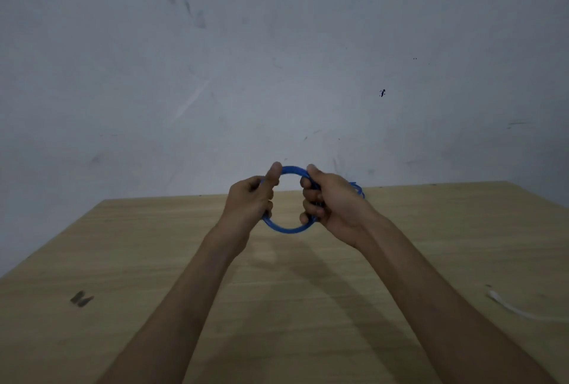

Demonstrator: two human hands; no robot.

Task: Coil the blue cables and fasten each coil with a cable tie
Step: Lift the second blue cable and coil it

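Head view, looking down two bare forearms to a blue cable coil (288, 228) held between both hands over the far part of the wooden desk (147, 260). The coil stands as an upright ring facing the camera, with its top arc and bottom arc showing in the gap between the hands and its two sides hidden inside them. The left grip (252, 199) is curled round the ring's left side, its thumb (275, 172) raised and pressed against the top arc, the other fingers wrapped round the cable so that the strands vanish into the fist. The right grip (334, 206) is curled round the opposite side, its fingers (309, 208) folded over the strands from the inside of the ring and its thumb tip lying on the top arc, near the left thumb but apart from it. Just beyond the right grip, on its outer side, more loose blue cable (358, 189) peeks out near the desk's far edge; whether it joins the held coil cannot be told. Well to the outer side of the right grip and much nearer the camera, a thin white strip (508, 308) lies flat on the desk, blurred, perhaps a cable tie. On the other side, well out from the left grip and also nearer the camera, a small dark mark (81, 299) sits on the desk top. A dim shadow of the arms falls on the wood below the hands. Behind everything rises a scuffed grey wall (277, 60).
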